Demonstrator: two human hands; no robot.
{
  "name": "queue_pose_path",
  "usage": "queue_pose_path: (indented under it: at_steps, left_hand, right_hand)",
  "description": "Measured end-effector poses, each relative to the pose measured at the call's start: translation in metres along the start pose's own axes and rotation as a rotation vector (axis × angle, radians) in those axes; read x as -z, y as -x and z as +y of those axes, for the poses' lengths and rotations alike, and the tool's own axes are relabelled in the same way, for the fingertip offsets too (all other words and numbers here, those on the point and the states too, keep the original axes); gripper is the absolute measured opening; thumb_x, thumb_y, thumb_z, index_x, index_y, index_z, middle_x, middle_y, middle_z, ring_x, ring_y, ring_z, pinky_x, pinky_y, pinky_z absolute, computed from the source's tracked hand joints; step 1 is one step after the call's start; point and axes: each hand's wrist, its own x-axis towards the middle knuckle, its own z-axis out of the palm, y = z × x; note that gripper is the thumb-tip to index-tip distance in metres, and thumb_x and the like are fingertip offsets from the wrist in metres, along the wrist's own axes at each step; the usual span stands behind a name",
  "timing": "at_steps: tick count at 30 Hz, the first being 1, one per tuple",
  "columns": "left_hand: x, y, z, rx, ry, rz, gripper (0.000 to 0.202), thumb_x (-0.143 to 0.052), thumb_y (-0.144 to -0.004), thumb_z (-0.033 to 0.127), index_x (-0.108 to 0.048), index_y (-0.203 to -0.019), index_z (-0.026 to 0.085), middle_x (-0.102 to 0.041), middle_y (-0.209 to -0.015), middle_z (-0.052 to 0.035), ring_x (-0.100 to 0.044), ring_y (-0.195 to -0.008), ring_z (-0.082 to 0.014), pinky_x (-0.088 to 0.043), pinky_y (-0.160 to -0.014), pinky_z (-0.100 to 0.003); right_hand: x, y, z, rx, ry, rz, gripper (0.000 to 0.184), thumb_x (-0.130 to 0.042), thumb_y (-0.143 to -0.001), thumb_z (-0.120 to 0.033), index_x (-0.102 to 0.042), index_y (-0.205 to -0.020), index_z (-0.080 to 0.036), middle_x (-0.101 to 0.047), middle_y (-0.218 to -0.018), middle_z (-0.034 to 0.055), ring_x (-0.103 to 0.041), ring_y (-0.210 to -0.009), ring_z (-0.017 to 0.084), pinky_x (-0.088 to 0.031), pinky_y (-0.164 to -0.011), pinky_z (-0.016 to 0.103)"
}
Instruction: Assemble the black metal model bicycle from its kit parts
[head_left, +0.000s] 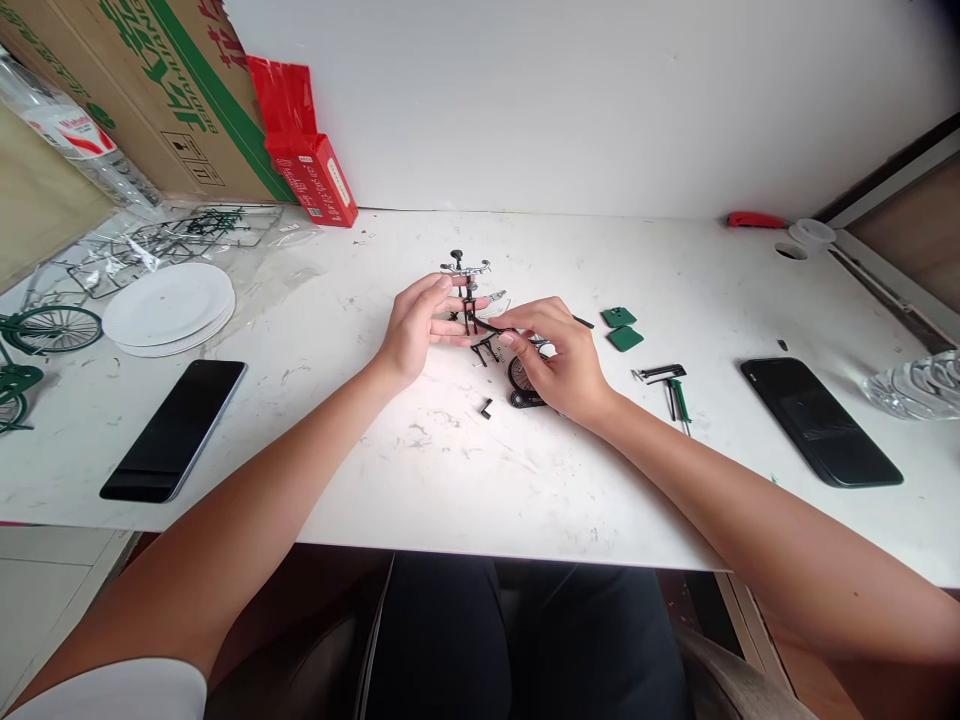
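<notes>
A small model bicycle handlebar and fork assembly [469,290], silver on top and black below, stands upright at the fingers of my left hand [412,325], held between thumb and fingers. My right hand [559,355] pinches a thin curved black strip [486,325], perhaps a mudguard; its left end meets the fork, though I cannot tell if they are joined. Beneath my right hand lie a spoked model wheel [519,372] and a black chain-case-like part [526,399], both partly hidden. A black forked piece [486,350] and a tiny black angled piece [487,408] lie nearby.
Green flat pieces [624,338] and thin black and green parts [667,380] lie to the right. Two phones [176,430], [821,420] flank my arms. White plates [171,308], a green model bicycle [45,335] and part frames [187,235] sit left; a red box [319,180] stands behind.
</notes>
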Motion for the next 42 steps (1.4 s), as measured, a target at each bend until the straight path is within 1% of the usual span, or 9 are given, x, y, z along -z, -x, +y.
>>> queue_pose_path:
  at_steps: [9,11,17,21,25,29,34,39,42]
  left_hand:
    - [-0.006,0.006,0.003,0.010,-0.001,-0.069,0.062,-0.064,-0.096,0.071,-0.067,-0.133,0.020,-0.083,-0.125,-0.0163,-0.084,-0.104,-0.0381,-0.068,-0.079,-0.043]
    - [-0.008,0.007,0.003,0.012,0.003,-0.079,0.062,-0.064,-0.097,0.070,-0.068,-0.132,0.020,-0.083,-0.125,-0.0165,-0.084,-0.104,-0.0381,-0.068,-0.078,-0.043]
    - [-0.014,0.012,0.003,0.023,0.027,-0.115,0.062,-0.065,-0.096,0.072,-0.068,-0.130,0.020,-0.082,-0.128,-0.0169,-0.083,-0.109,-0.0385,-0.067,-0.085,-0.046]
    - [-0.017,0.013,0.003,0.020,0.051,-0.130,0.061,-0.065,-0.096,0.070,-0.067,-0.129,0.019,-0.080,-0.132,-0.0181,-0.082,-0.110,-0.0376,-0.067,-0.085,-0.046]
    - [-0.020,0.014,0.003,0.015,0.057,-0.140,0.062,-0.063,-0.097,0.070,-0.066,-0.130,0.017,-0.081,-0.129,-0.0189,-0.082,-0.107,-0.0367,-0.067,-0.084,-0.045]
    - [-0.020,0.014,0.000,0.025,0.055,-0.139,0.065,-0.062,-0.096,0.071,-0.066,-0.131,0.017,-0.081,-0.129,-0.0192,-0.082,-0.107,-0.0371,-0.066,-0.086,-0.047]
    - [-0.019,0.014,-0.001,0.018,0.072,-0.148,0.062,-0.064,-0.097,0.068,-0.067,-0.130,0.016,-0.082,-0.125,-0.0191,-0.082,-0.106,-0.0371,-0.066,-0.088,-0.048]
    - [-0.017,0.012,-0.002,0.005,0.104,-0.168,0.060,-0.065,-0.097,0.064,-0.066,-0.133,0.015,-0.082,-0.123,-0.0186,-0.082,-0.108,-0.0371,-0.065,-0.093,-0.052]
    - [-0.015,0.011,-0.001,0.013,0.110,-0.178,0.053,-0.069,-0.095,0.052,-0.066,-0.133,0.015,-0.083,-0.119,-0.0160,-0.082,-0.107,-0.0358,-0.065,-0.095,-0.053]
  right_hand:
    - [-0.002,0.001,0.000,-0.040,-0.011,0.022,0.020,-0.071,-0.107,-0.040,-0.083,-0.118,-0.029,-0.085,-0.110,0.0075,-0.073,-0.103,0.028,-0.061,-0.096,0.052]
    - [-0.002,0.001,0.001,-0.064,-0.023,0.030,0.018,-0.074,-0.105,-0.041,-0.084,-0.115,-0.028,-0.085,-0.108,0.0072,-0.073,-0.102,0.028,-0.062,-0.092,0.050]
    - [-0.003,0.004,0.002,-0.089,-0.059,0.042,0.014,-0.082,-0.100,-0.041,-0.085,-0.108,-0.029,-0.086,-0.107,0.0054,-0.074,-0.101,0.027,-0.063,-0.085,0.048]
    - [-0.004,0.005,0.001,-0.139,-0.060,0.075,0.020,-0.083,-0.098,-0.047,-0.085,-0.103,-0.028,-0.087,-0.107,0.0060,-0.074,-0.102,0.028,-0.063,-0.074,0.043]
    - [-0.004,0.004,0.000,-0.173,-0.033,0.098,0.025,-0.082,-0.098,-0.051,-0.086,-0.096,-0.026,-0.086,-0.099,0.0062,-0.074,-0.093,0.025,-0.062,-0.068,0.040]
    - [-0.003,0.003,-0.002,-0.179,-0.022,0.120,0.024,-0.081,-0.100,-0.049,-0.087,-0.097,-0.026,-0.088,-0.100,0.0058,-0.077,-0.095,0.025,-0.064,-0.069,0.039]
    - [-0.002,0.003,-0.006,-0.208,-0.069,0.170,0.023,-0.085,-0.096,-0.049,-0.088,-0.095,-0.027,-0.089,-0.102,0.0052,-0.084,-0.097,0.026,-0.068,-0.072,0.039]
    - [-0.002,0.004,-0.008,-0.190,-0.049,0.198,0.015,-0.087,-0.095,-0.042,-0.089,-0.095,-0.027,-0.089,-0.103,0.0035,-0.085,-0.092,0.024,-0.067,-0.068,0.036]
    - [-0.002,0.003,-0.008,-0.196,-0.039,0.215,0.017,-0.087,-0.096,-0.044,-0.089,-0.093,-0.027,-0.089,-0.100,0.0033,-0.085,-0.090,0.024,-0.067,-0.067,0.036]
